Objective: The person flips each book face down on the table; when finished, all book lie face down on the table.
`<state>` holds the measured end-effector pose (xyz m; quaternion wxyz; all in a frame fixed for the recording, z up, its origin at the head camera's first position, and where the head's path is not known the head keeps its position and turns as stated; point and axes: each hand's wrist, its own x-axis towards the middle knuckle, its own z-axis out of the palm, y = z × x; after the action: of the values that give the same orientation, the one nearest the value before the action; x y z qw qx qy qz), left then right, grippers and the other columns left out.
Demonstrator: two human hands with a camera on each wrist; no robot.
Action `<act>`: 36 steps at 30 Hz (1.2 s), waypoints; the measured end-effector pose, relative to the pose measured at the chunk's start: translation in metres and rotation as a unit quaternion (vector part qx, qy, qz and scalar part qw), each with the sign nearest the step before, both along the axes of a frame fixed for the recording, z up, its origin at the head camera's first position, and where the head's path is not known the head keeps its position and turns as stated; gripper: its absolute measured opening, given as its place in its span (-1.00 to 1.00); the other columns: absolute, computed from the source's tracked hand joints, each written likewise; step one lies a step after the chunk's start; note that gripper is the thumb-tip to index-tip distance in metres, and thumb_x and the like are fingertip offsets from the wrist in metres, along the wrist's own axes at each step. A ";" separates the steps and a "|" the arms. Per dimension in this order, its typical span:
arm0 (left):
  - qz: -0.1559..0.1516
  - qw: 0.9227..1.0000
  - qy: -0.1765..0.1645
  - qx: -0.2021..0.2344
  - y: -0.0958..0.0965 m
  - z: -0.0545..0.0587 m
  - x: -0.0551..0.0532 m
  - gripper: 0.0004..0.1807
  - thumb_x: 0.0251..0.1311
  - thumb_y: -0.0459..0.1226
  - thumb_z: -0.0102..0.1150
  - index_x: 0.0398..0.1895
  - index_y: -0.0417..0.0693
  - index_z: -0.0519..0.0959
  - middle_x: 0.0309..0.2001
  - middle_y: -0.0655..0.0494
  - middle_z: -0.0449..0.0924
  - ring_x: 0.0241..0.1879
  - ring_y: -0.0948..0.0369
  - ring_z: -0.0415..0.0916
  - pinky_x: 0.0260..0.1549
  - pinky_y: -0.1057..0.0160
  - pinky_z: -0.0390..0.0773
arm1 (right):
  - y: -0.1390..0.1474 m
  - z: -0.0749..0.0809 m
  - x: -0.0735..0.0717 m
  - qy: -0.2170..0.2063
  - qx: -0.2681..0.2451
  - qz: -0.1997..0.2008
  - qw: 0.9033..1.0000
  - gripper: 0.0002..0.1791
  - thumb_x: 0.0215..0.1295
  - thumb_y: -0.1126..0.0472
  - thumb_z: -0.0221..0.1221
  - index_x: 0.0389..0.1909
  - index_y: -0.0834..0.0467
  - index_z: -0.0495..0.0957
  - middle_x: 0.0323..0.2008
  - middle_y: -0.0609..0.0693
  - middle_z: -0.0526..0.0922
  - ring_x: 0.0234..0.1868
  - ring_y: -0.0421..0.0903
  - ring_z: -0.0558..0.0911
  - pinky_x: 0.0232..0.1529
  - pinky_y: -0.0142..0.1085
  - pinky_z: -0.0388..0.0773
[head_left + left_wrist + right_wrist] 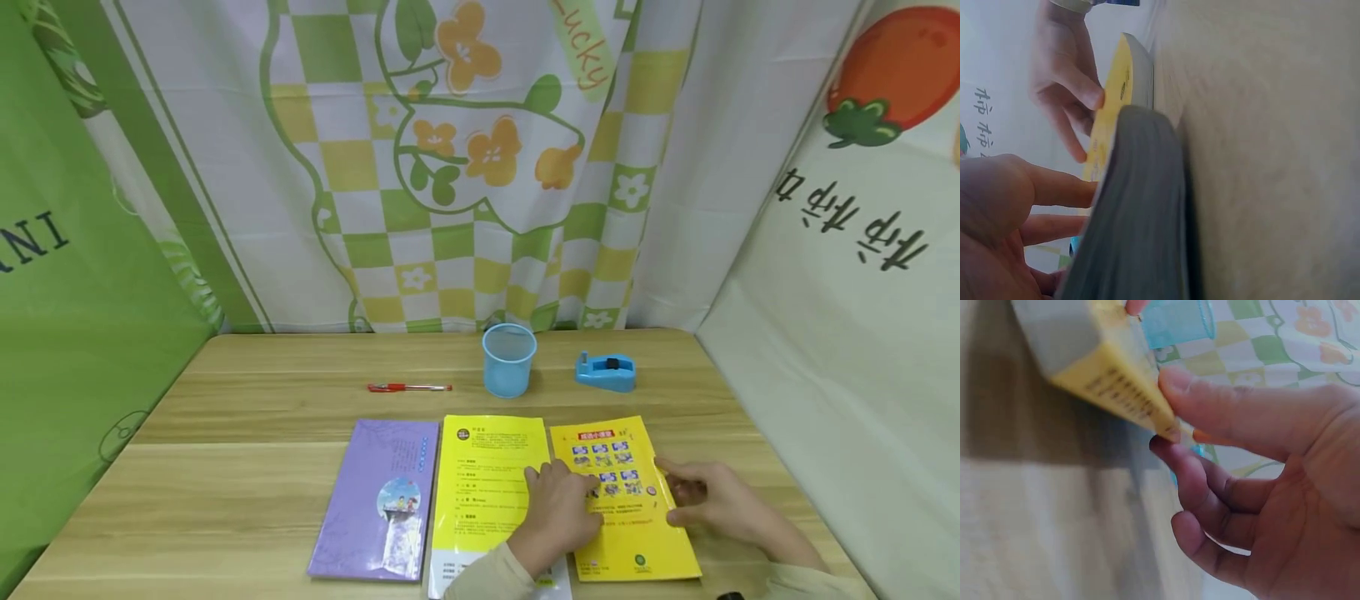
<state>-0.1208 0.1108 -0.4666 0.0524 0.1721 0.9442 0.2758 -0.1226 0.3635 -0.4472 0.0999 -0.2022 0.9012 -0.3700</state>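
Observation:
Three books lie side by side: a purple book (375,500), a yellow-and-white book (487,475) in the middle, and a yellow book (637,533) with small pictures at the right. My left hand (558,512) is over the middle book's right side, its fingers extended and reaching onto the yellow book's left part. At the yellow book's right edge, my right hand (712,504) pinches the spine (1129,394) between thumb and forefinger; the other fingers are loosely bent below. In the left wrist view, the middle book's page edges (1141,212) fill the foreground.
Behind the books, a red pen (408,387) lies on the wooden table (225,450). A light blue mesh cup (507,367) stands near the back, with a blue tape dispenser (606,372) to its right. Printed curtains (465,250) hang behind the table.

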 end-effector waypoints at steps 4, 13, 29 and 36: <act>-0.002 1.000 0.006 -0.011 0.001 -0.001 0.001 -0.56 -0.02 -0.18 0.45 0.03 0.18 0.74 -0.27 0.18 0.48 -0.32 0.24 0.20 -0.22 0.18 0.04 | -0.002 -0.001 0.000 -0.046 0.018 -0.008 0.999 -0.14 0.06 0.20 0.46 0.29 0.56 0.33 -0.16 0.09 0.68 -0.35 -0.34 0.45 -0.38 -0.42 0.49; -0.007 0.998 0.028 -0.048 0.002 0.002 0.001 -0.61 -0.01 -0.18 0.45 -0.02 0.17 0.76 -0.29 0.16 0.53 -0.34 0.22 0.23 -0.23 0.18 0.07 | -0.006 0.000 -0.003 -0.060 0.047 -0.023 0.997 -0.15 0.05 0.21 0.48 0.30 0.52 0.35 -0.13 0.05 0.69 -0.32 -0.32 0.47 -0.34 -0.42 0.52; -0.006 0.999 0.022 -0.047 0.002 -0.001 -0.004 -0.60 0.00 -0.18 0.43 0.00 0.21 0.76 -0.25 0.17 0.54 -0.33 0.22 0.23 -0.24 0.19 0.06 | -0.004 -0.006 -0.007 -0.048 0.066 -0.007 0.997 -0.22 0.10 0.19 0.45 0.26 0.53 0.41 -0.24 -0.04 0.65 -0.35 -0.35 0.42 -0.36 -0.43 0.46; -0.032 0.999 -0.017 -0.007 -0.008 0.006 -0.003 -0.53 0.04 -0.13 0.42 0.11 0.14 0.70 -0.20 0.21 0.56 -0.29 0.27 0.25 -0.25 0.23 0.08 | -0.004 -0.005 -0.005 -0.036 0.077 -0.018 0.996 -0.26 0.16 0.17 0.41 0.26 0.50 0.42 -0.28 -0.05 0.63 -0.35 -0.37 0.42 -0.35 -0.43 0.46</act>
<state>-0.1241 0.1032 -0.4605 0.0782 0.1976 0.9390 0.2705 -0.1271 0.3594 -0.4518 0.1412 -0.1639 0.9265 -0.3080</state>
